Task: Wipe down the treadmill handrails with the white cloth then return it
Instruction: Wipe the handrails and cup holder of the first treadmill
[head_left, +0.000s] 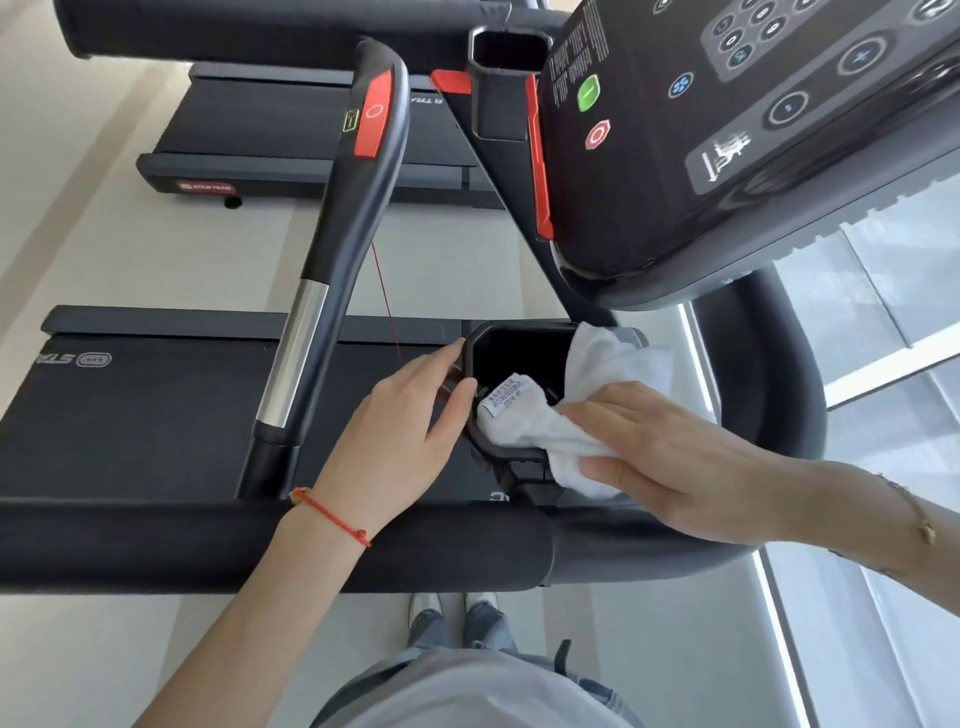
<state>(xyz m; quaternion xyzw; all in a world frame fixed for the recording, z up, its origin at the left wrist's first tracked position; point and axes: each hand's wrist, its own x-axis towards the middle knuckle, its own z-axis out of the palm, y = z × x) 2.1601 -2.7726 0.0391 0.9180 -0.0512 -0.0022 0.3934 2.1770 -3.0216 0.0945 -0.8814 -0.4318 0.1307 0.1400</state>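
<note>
- My right hand (670, 441) lies over the white cloth (550, 421), fingers long and nearly straight, thumb tucked under the fabric at its lower edge; I'd say it pinches the cloth lightly between thumb and fingers rather than just pressing on it.
- The cloth is draped across the right rim of the black cup holder (470, 358), part of it hanging inside with its printed label (505, 396) showing, part bunched up outside towards the console (727, 156).
- My left hand (410, 410) holds nothing; its fingers are relaxed and its fingertips (457, 348) touch the holder's left rim, steadying it.
- I cannot tell for certain which step this is: either I am lifting the cloth out to start, or stuffing it back in after wiping. The cloth being half in, half out fits both.
- The upright grip (332, 270) with its silver band stands just to the left, and the padded front handrail (260, 545) runs under my left wrist; neither is touched by the cloth now.
- If I am starting, the next move calls for closing my right fingers round the cloth, pulling it clear of the rim and carrying it to the nearest rail.
- If finishing, I need to push the loose bunch down inside and let go.
</note>
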